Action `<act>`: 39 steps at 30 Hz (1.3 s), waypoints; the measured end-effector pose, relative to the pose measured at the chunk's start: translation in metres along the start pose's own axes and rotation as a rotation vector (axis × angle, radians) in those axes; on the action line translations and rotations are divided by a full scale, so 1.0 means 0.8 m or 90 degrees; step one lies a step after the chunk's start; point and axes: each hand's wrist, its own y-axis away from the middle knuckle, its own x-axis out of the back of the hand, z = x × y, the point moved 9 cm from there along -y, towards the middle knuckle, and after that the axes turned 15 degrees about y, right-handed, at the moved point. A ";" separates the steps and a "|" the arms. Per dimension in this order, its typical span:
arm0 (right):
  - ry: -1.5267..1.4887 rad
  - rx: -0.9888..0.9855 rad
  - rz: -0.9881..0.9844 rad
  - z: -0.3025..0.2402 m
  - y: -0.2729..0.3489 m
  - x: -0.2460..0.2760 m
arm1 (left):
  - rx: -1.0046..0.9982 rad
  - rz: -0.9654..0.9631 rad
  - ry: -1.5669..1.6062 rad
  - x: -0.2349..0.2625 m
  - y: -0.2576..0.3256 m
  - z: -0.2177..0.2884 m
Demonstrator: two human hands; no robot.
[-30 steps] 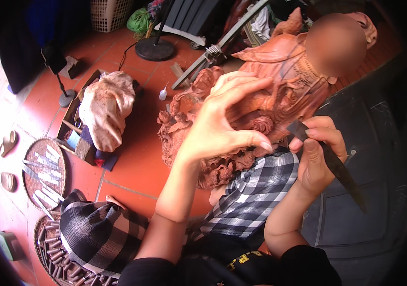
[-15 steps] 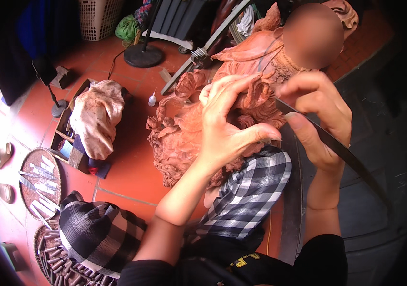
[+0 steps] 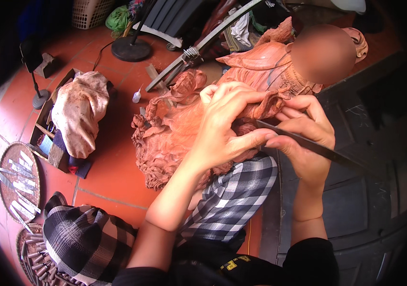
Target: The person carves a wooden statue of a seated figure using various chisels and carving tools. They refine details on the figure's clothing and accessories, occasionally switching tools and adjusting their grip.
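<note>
A reddish carved wooden statue (image 3: pixel 184 124) with deep folds and curls lies tilted across my plaid-covered leg. Bent over a raised carved part, the fingers of my left hand (image 3: pixel 227 119) grip it, with the thumb reaching toward my right thumb. A long, flat, dark metal tool (image 3: pixel 317 148) is pinched between the thumb and fingers of my right hand (image 3: pixel 306 138). Its tip points at the carving beside my left thumb; the exact contact is hidden by my fingers. The statue's head end is blurred.
Flat blades fill a round woven tray (image 3: pixel 20 183) at left, near a basket of chisels (image 3: pixel 39 257). A stained cloth (image 3: pixel 82 112) covers part of a wooden box. A small bottle (image 3: pixel 137 96), a black stand base (image 3: pixel 131 49) and a dark panel (image 3: pixel 327 205) surround the statue.
My right hand has moved left and down, bringing the tool's tip close to my left thumb. The two thumbs are now nearly together. The whole view has shifted slightly.
</note>
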 end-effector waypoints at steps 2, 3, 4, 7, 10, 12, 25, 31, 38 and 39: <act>0.085 0.012 0.015 -0.001 -0.002 0.002 | -0.001 0.007 -0.040 0.002 -0.002 -0.002; 0.131 0.017 0.008 0.001 -0.006 0.005 | 0.001 0.009 -0.060 0.003 -0.004 -0.001; 0.108 0.008 0.000 0.003 -0.011 0.008 | 0.011 0.050 -0.048 0.004 -0.006 0.001; 0.056 -0.007 -0.006 0.006 -0.020 0.014 | 0.043 0.086 -0.092 -0.003 -0.007 0.006; 0.074 0.030 0.021 0.003 -0.016 0.014 | 0.044 0.103 -0.050 -0.002 -0.005 0.002; 0.105 0.068 0.003 -0.009 -0.014 0.003 | 0.030 0.089 -0.023 0.001 -0.003 -0.001; 0.076 0.012 0.023 0.000 -0.021 0.007 | 0.057 0.093 -0.039 0.005 -0.004 -0.006; 0.138 0.055 0.041 -0.023 -0.023 0.006 | 0.020 0.101 -0.027 0.006 -0.006 -0.006; 0.089 -0.077 0.061 -0.016 -0.026 0.009 | 0.054 0.119 -0.089 0.000 -0.009 -0.007; 0.131 -0.028 0.054 -0.026 -0.026 0.008 | 0.034 0.106 -0.059 0.002 -0.009 -0.006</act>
